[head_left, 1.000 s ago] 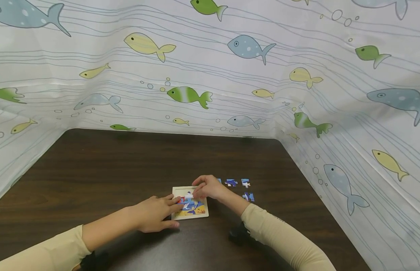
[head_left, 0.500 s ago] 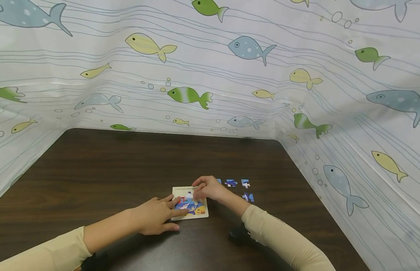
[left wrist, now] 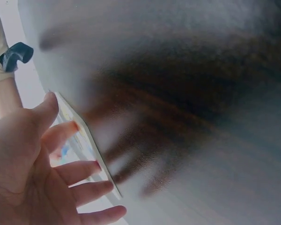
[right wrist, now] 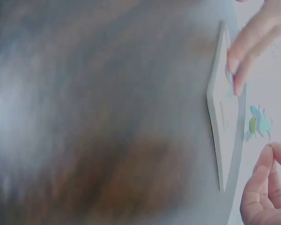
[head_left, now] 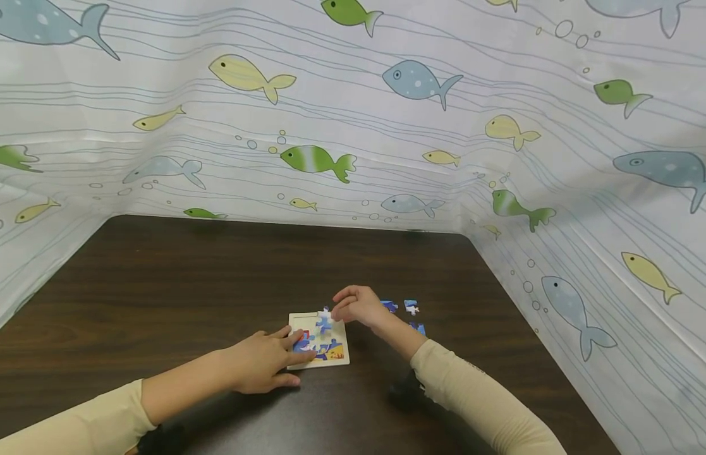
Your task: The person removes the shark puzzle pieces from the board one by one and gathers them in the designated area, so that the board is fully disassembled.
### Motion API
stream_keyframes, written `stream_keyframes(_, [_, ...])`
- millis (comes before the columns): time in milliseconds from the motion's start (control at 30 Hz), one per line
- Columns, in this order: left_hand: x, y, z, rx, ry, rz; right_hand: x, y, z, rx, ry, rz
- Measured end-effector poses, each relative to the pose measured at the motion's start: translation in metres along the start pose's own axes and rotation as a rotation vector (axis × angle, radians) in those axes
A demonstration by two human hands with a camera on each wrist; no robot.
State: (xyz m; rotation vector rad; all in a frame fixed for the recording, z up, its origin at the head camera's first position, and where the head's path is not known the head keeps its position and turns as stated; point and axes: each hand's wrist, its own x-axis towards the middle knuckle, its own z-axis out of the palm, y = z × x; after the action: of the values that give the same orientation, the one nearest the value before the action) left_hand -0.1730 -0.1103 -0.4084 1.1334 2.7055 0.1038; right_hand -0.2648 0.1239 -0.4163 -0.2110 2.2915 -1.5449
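A small jigsaw puzzle sits in a cream square tray (head_left: 332, 364), its lower part filled with blue, red and yellow pieces. My left hand (head_left: 261, 361) lies at the tray's left side, spread fingers resting over the picture, thumb beside the tray. Thumb and fingertips of my right hand (head_left: 361, 308) pinch a blue-and-white puzzle piece (head_left: 323, 323), held over the tray's upper part. In the right wrist view that puzzle piece (right wrist: 259, 123) shows raised above the tray (right wrist: 218, 108), pinched at one end by my right fingers (right wrist: 257, 190). The left wrist view shows my left fingers (left wrist: 91, 192) across the tray edge.
Loose blue puzzle pieces lie right of the tray, such as one white-and-blue piece (head_left: 411, 307) and another piece (head_left: 418, 329) nearer me, partly behind the right arm. The dark wooden table (head_left: 216, 278) is bordered by a white fish-print curtain (head_left: 330, 114).
My right hand has lifted up and slightly right from the tray, bringing the puzzle piece with it and uncovering the tray's upper right. The left hand has hardly moved.
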Motion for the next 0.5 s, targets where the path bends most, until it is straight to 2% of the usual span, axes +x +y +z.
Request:
stream_keyframes(133, [0.001, 0.000, -0.001, -0.015, -0.010, -0.008, -0.002, 0.000, -0.012, -0.003, 0.007, 0.035])
stream_keyframes(500, [0.002, 0.000, 0.000, -0.035, -0.009, -0.009, -0.013, 0.019, -0.048, -0.059, 0.040, 0.098])
